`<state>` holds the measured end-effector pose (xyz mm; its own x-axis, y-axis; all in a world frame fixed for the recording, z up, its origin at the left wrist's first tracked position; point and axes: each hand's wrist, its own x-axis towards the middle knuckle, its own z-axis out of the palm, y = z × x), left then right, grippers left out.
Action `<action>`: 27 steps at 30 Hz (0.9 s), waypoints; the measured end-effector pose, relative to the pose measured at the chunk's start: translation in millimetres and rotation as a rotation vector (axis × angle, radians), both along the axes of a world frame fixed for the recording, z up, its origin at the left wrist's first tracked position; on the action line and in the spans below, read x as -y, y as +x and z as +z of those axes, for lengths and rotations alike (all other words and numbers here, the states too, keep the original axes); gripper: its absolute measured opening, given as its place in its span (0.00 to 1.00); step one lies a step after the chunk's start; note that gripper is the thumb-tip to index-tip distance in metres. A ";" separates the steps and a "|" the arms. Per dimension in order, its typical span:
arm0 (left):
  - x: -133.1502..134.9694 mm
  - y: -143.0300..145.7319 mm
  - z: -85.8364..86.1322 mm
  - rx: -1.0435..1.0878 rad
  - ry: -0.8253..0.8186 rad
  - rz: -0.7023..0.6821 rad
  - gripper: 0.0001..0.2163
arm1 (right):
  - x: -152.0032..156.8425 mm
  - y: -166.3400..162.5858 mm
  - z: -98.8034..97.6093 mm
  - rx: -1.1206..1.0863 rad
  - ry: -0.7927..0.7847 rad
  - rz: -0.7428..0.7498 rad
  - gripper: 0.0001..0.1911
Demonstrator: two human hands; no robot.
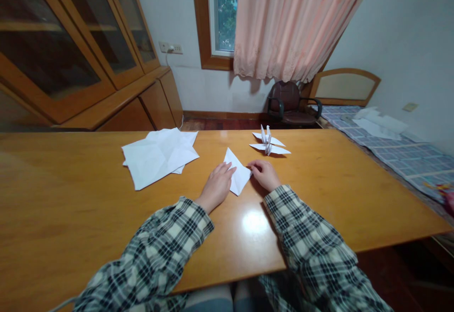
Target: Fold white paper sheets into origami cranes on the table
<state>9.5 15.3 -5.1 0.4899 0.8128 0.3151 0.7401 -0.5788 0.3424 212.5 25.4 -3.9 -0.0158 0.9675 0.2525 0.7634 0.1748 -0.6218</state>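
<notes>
A folded piece of white paper (241,177) lies on the table in front of me, one corner pointing away. Across its left side rests my left hand (219,182), with fingers stretched out flat on the paper. At the right corner of the paper, my right hand (265,174) is closed, thumb and forefinger pinching the edge. Two white paper cranes (268,148) with spread wings stand just beyond my right hand. Off to the left is a small pile of creased white paper sheets (159,153).
The wooden table (312,170) reaches close to my lap. Past its far edge are a dark armchair (289,101) and a pink curtain (283,23). A glass-door cabinet (106,28) stands at left; a bed (386,142) with more white paper on it is at right.
</notes>
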 end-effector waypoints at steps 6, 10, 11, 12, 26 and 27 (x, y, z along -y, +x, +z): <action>-5.6 -2.3 -6.9 0.036 0.010 0.015 0.21 | -0.1 9.2 4.1 -0.034 -0.083 0.167 0.22; -7.9 -3.2 -9.0 0.074 0.001 0.003 0.21 | -0.6 14.9 6.2 -0.084 -0.116 0.239 0.22; -8.1 -3.3 -9.1 0.083 -0.003 0.003 0.21 | -0.9 15.7 6.3 -0.091 -0.116 0.248 0.22; -8.2 -3.3 -9.1 0.091 -0.006 0.003 0.21 | -1.1 16.3 6.5 -0.094 -0.115 0.255 0.22; -4.8 -1.3 -3.0 0.081 0.010 0.013 0.17 | -1.8 15.9 8.3 -0.175 -0.091 0.290 0.12; -4.5 -1.3 -2.4 0.083 0.009 0.013 0.16 | -2.0 16.0 8.1 -0.181 -0.089 0.293 0.11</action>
